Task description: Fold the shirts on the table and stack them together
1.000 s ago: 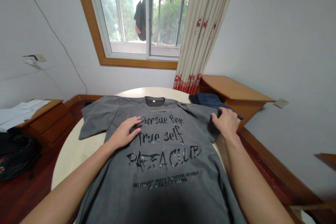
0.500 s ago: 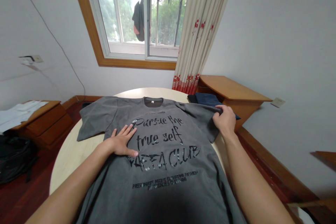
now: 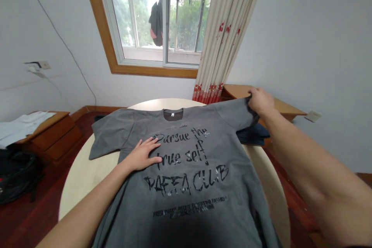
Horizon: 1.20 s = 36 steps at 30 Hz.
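A dark grey T-shirt (image 3: 186, 178) with black lettering lies front side up, its collar towards the window. My left hand (image 3: 144, 154) rests flat on its chest, fingers spread over the left part of the print. My right hand (image 3: 260, 100) pinches the end of the right sleeve (image 3: 235, 113) and holds it raised and pulled outward. The left sleeve (image 3: 112, 131) lies spread near the table's left edge. Below the lifted sleeve, folded dark blue clothing (image 3: 253, 135) shows in part.
The shirt lies on a round pale table (image 3: 77, 180). Behind it a wooden desk (image 3: 286, 106) stands against the wall, beside a curtain (image 3: 225, 35). At the left are a wooden cabinet (image 3: 58, 137) with white cloth on top and a black bag (image 3: 17, 174) on the floor.
My right hand has moved up and outward, lifting and stretching the right sleeve, so more of the folded clothing shows beneath. My left hand stays flat, slightly further up the chest.
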Tool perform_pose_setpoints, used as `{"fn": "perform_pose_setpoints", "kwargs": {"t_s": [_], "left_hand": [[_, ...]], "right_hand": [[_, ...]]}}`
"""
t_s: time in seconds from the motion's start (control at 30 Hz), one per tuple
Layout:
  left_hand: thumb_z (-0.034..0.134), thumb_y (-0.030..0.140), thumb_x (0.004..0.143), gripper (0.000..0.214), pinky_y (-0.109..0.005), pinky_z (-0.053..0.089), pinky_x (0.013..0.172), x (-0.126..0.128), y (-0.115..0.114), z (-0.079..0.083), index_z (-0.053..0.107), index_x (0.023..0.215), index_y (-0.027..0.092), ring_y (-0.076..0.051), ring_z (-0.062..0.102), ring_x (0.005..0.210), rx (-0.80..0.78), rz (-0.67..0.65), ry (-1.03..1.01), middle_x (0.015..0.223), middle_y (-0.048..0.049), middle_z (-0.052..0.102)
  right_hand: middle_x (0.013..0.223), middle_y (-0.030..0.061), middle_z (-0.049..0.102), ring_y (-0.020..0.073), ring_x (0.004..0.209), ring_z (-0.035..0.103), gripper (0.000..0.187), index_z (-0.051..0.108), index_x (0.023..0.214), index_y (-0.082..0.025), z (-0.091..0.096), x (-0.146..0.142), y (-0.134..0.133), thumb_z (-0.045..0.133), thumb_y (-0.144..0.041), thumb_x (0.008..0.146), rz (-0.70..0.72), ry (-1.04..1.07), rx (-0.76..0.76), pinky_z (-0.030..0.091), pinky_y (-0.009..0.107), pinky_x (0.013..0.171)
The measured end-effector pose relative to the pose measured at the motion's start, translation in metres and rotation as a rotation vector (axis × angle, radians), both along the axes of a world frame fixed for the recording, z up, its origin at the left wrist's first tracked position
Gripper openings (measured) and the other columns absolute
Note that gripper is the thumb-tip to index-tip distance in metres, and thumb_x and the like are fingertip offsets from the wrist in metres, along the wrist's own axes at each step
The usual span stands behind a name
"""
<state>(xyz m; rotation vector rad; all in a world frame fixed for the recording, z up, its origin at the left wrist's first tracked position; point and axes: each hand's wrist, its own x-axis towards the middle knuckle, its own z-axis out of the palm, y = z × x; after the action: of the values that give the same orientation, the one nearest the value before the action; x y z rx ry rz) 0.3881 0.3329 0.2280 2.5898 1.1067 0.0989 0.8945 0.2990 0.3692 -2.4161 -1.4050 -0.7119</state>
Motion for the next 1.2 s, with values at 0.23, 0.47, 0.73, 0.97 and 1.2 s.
{"fn": "perform_pose_setpoints", "kwargs": {"t_s": [0.23,0.47,0.73,0.97,1.2], "left_hand": [[0.063,0.073,0.077,0.087,-0.063,0.01,0.12,0.002,0.002,-0.004,0.045,0.149,0.027,-0.033,0.019,0.152,0.003,0.005,-0.002,0.164,-0.0083,0.025],[0.068,0.072,0.073,0.101,-0.061,0.005,0.12,0.002,0.002,-0.005,0.036,0.154,0.022,-0.034,0.01,0.153,-0.034,0.071,0.037,0.165,-0.0139,0.016],[0.067,0.058,0.083,0.045,-0.064,0.005,0.119,0.002,-0.005,0.0,0.069,0.117,0.029,-0.032,0.036,0.144,-0.014,-0.139,-0.093,0.15,-0.0078,0.049],[0.075,0.071,0.067,0.101,-0.064,0.001,0.119,0.004,-0.009,0.0,0.041,0.151,0.027,-0.036,0.012,0.153,-0.072,-0.133,0.036,0.166,-0.0125,0.018],[0.074,0.075,0.062,0.12,-0.063,-0.005,0.118,0.0,-0.014,0.007,0.024,0.159,0.024,-0.034,-0.003,0.153,-0.106,-0.09,0.161,0.166,-0.0131,0.002]], "right_hand": [[0.13,0.0253,0.056,0.0378,0.12,0.053,0.047,0.055,0.134,-0.01,-0.038,-0.06,0.003,0.056,-0.027,0.09,0.054,-0.028,-0.139,0.043,0.052,0.095],[0.136,0.0157,0.06,0.0297,0.124,0.055,0.046,0.058,0.133,-0.014,-0.093,-0.188,0.003,0.054,-0.038,0.094,0.574,0.087,-0.267,0.039,0.042,0.106],[0.148,0.0125,0.052,0.0267,0.138,0.046,0.047,0.058,0.136,-0.018,-0.151,-0.193,-0.006,0.051,-0.045,0.097,0.717,0.279,-0.327,0.03,0.049,0.116],[0.128,0.0102,0.069,0.0239,0.121,0.061,0.04,0.067,0.123,-0.019,-0.163,-0.172,-0.023,0.042,-0.041,0.101,0.664,0.369,-0.067,0.039,0.042,0.11],[0.109,0.0089,0.075,0.0241,0.103,0.067,0.039,0.073,0.106,-0.02,-0.159,-0.169,-0.049,0.037,-0.036,0.101,0.696,0.28,0.1,0.045,0.037,0.095]]}}
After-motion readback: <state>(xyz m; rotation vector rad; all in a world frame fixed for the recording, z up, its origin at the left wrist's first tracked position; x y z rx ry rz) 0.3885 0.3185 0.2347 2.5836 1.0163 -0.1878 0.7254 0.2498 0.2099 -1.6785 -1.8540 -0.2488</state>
